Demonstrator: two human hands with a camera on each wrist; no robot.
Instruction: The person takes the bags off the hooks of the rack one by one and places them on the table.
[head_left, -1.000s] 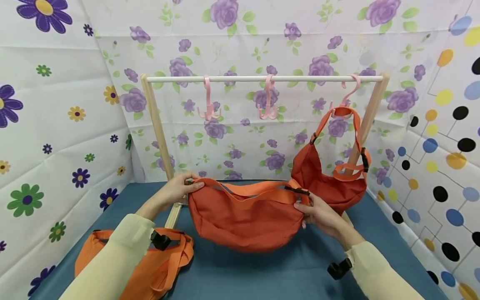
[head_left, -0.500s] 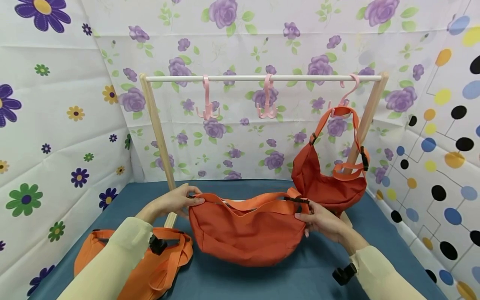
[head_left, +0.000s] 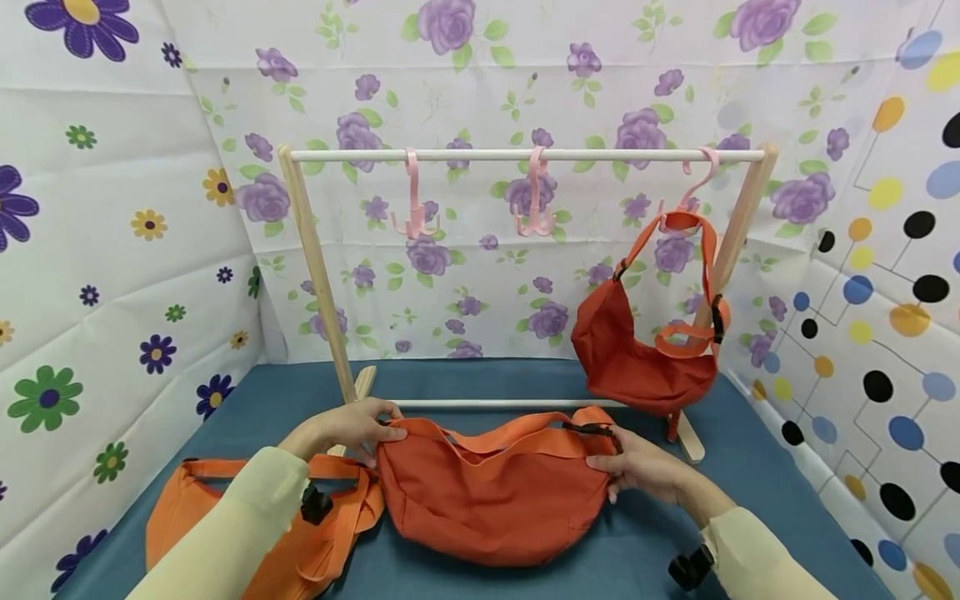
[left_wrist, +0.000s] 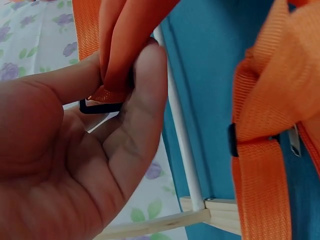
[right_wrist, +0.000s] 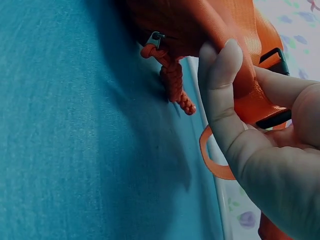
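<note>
A rust-red shoulder bag (head_left: 495, 500) with an orange strap spans the space between my two hands. My left hand (head_left: 352, 429) pinches its upper left corner; in the left wrist view the thumb and fingers (left_wrist: 150, 75) close on the cloth beside a black strap ring (left_wrist: 102, 107). At the upper right corner my right hand (head_left: 645, 471) pinches the bag close to a black buckle (head_left: 592, 428). A zipper pull with a braided red cord (right_wrist: 172, 75) dangles under the bag in the right wrist view. Whether the bag's bottom touches the blue cloth cannot be told.
Behind stands a wooden rack with a white rail (head_left: 480, 155) carrying pink hooks (head_left: 536, 200). Another red bag (head_left: 637, 358) hangs from the right hook. An orange bag (head_left: 187, 508) lies at the left, partly under my left forearm. Printed cloth walls enclose the blue surface (head_left: 465, 383).
Both hands have lowered the held bag toward me, uncovering the rack's lower bar. The hanging bag has swung slightly left. The orange bag stays in place.
</note>
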